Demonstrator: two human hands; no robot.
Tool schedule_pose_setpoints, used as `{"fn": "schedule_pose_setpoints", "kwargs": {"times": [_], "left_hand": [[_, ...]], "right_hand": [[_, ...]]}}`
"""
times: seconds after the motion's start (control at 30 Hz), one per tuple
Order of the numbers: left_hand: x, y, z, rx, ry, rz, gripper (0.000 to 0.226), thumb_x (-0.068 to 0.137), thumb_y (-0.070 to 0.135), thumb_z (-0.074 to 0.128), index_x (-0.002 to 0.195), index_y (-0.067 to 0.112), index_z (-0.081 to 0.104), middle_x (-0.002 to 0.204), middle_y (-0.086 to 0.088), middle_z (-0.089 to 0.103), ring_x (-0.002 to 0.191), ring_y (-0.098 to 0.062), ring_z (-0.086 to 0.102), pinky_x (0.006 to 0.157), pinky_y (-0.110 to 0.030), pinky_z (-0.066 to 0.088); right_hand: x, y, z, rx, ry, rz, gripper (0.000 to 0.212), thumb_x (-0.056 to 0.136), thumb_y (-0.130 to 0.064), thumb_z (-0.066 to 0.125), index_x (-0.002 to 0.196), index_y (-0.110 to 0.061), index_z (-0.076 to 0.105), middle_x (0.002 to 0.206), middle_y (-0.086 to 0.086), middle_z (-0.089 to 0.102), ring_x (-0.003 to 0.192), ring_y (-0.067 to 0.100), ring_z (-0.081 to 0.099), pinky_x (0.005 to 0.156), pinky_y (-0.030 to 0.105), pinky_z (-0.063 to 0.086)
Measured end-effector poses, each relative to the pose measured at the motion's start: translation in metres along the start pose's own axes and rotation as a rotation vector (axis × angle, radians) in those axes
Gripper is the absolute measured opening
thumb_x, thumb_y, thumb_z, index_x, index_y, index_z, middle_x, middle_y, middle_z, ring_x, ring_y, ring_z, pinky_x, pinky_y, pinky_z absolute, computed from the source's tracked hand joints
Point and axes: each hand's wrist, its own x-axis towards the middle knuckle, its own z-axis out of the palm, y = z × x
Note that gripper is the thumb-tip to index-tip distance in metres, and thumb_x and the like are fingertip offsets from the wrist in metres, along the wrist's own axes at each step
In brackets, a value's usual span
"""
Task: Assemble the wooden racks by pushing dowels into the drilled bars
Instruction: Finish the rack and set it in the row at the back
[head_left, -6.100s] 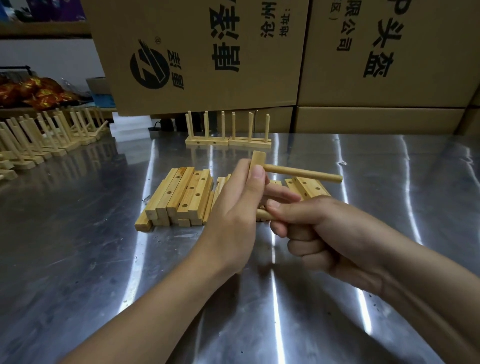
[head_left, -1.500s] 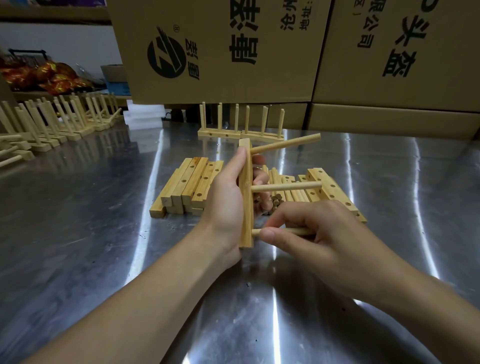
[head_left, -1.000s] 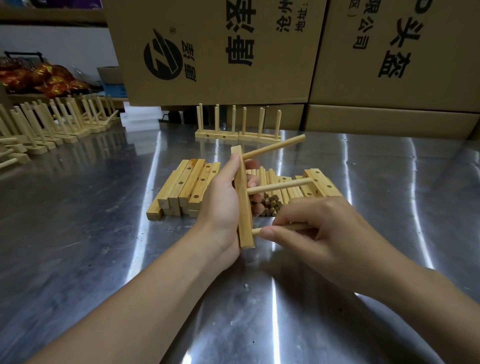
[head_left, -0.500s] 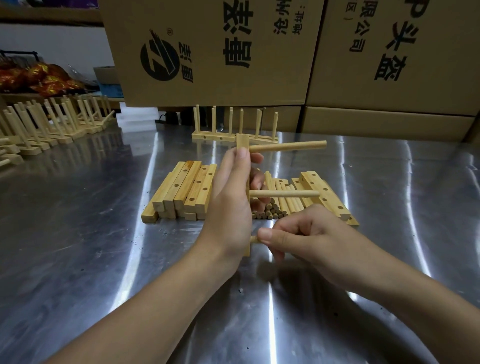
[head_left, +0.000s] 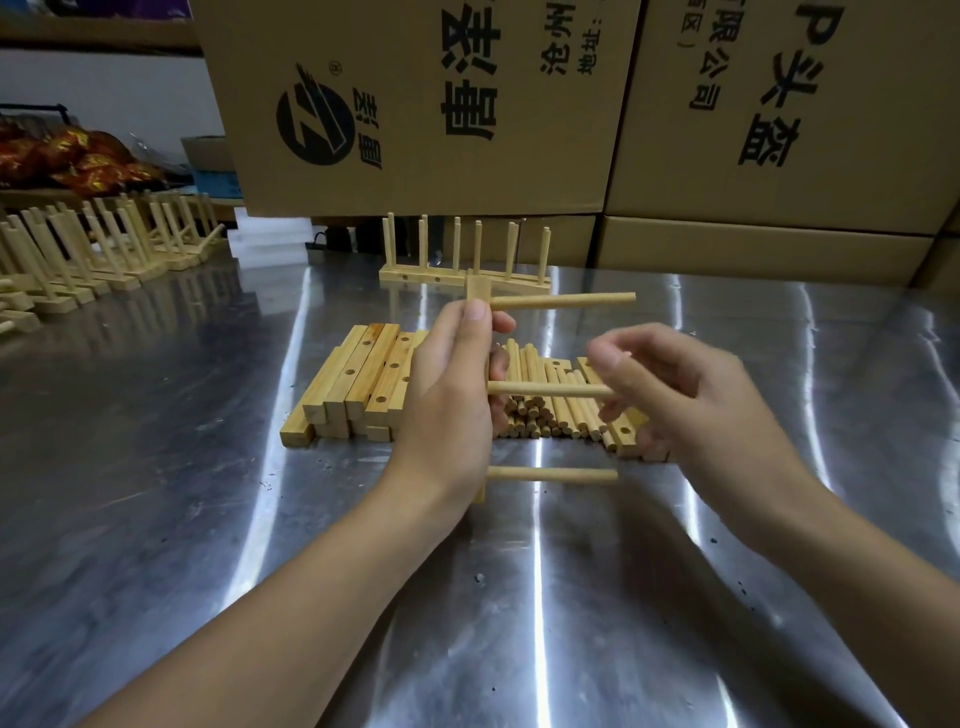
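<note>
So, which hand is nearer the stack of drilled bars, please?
Left. The left hand, gripping a bar, sits at the stack's right edge; the right hand is farther right, above the loose dowels.

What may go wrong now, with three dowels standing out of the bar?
The left hand holds the pale drilled wooden bar in the air; a push may twist it in that grip. The lowest round wooden dowel may be loosely seated and slip out. The blurred right hand might bump a dowel.

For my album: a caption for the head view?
Left hand grips a wooden bar holding three dowels; right hand at the middle one's tip.
</note>
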Motion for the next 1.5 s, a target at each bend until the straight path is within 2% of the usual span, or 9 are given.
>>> {"fn": "schedule_pose_setpoints", "kwargs": {"times": [0.1,0.23,0.37,0.57,0.9,1.0,1.17,1.37,1.5], "left_hand": [[-0.002,0.0,0.002,0.012,-0.078,-0.013,0.037,0.115,0.039,0.036,0.104,0.015,0.062,0.074,0.003,0.046,0.064,-0.011,0.04,0.055,-0.025,0.035],[-0.008,0.0,0.006,0.021,-0.242,-0.035,0.037,0.115,0.039,0.035,0.1,0.015,0.058,0.075,0.0,0.044,0.063,-0.012,0.039,0.056,-0.027,0.033],[-0.013,-0.001,0.009,0.002,-0.351,-0.067,0.035,0.115,0.038,0.035,0.1,0.014,0.054,0.075,-0.002,0.042,0.06,-0.011,0.038,0.052,-0.025,0.031],[-0.013,0.0,0.01,0.003,-0.473,-0.108,0.038,0.115,0.038,0.034,0.088,0.015,0.046,0.073,-0.002,0.038,0.06,-0.015,0.029,0.053,-0.03,0.024],[-0.016,0.007,0.009,0.063,-0.529,-0.124,0.033,0.115,0.034,0.033,0.095,0.012,0.048,0.082,-0.01,0.037,0.06,-0.015,0.031,0.052,-0.026,0.025],[-0.017,0.005,0.008,0.075,-0.528,-0.145,0.034,0.115,0.037,0.034,0.094,0.014,0.048,0.083,-0.01,0.038,0.061,-0.015,0.032,0.053,-0.029,0.025],[-0.02,0.006,0.01,-0.127,-0.524,-0.254,0.039,0.103,0.056,0.044,0.087,0.022,0.055,0.071,0.002,0.043,0.054,-0.01,0.039,0.048,-0.024,0.029],[-0.011,0.005,0.004,0.041,-0.533,-0.095,0.04,0.109,0.05,0.038,0.085,0.021,0.052,0.07,0.004,0.042,0.054,-0.006,0.039,0.048,-0.015,0.035],[-0.008,0.002,0.001,0.148,-0.534,-0.055,0.037,0.104,0.054,0.038,0.078,0.031,0.053,0.069,0.009,0.043,0.051,-0.005,0.039,0.048,-0.017,0.034]], "right_hand": [[0.003,-0.002,0.004,0.187,0.091,0.009,0.041,0.098,-0.059,0.051,0.111,-0.029,0.075,0.089,-0.001,0.07,0.082,0.012,0.066,0.057,0.024,0.049],[0.005,-0.004,0.006,0.476,0.141,0.179,0.073,0.101,-0.074,0.029,0.11,-0.022,0.08,0.104,0.002,0.072,0.096,0.016,0.066,0.076,0.034,0.051],[0.005,-0.006,0.001,0.715,0.05,0.28,0.078,0.104,-0.071,0.026,0.11,-0.018,0.083,0.105,0.002,0.075,0.1,0.015,0.071,0.087,0.037,0.049],[0.006,-0.008,-0.011,0.84,-0.227,0.33,0.1,0.094,-0.086,0.022,0.135,-0.009,0.072,0.135,0.009,0.07,0.125,0.022,0.065,0.116,0.039,0.042],[0.005,-0.009,-0.01,0.817,-0.28,0.308,0.107,0.09,-0.091,0.023,0.132,-0.006,0.073,0.139,0.017,0.068,0.133,0.031,0.063,0.12,0.047,0.042],[0.004,-0.007,-0.009,0.79,-0.242,0.309,0.102,0.093,-0.088,0.025,0.129,-0.006,0.074,0.135,0.018,0.07,0.119,0.03,0.068,0.112,0.048,0.05],[-0.002,-0.008,0.009,0.859,-0.176,0.328,0.083,0.099,-0.076,0.032,0.124,-0.011,0.078,0.12,0.011,0.075,0.087,0.021,0.063,0.075,0.041,0.06],[0.0,-0.017,0.0,0.88,-0.208,0.317,0.092,0.096,-0.081,0.033,0.126,-0.006,0.076,0.133,0.018,0.071,0.11,0.032,0.07,0.097,0.06,0.057],[-0.001,-0.02,-0.003,0.83,-0.219,0.34,0.094,0.095,-0.083,0.034,0.125,-0.004,0.076,0.133,0.02,0.071,0.116,0.035,0.071,0.098,0.066,0.056]]}}
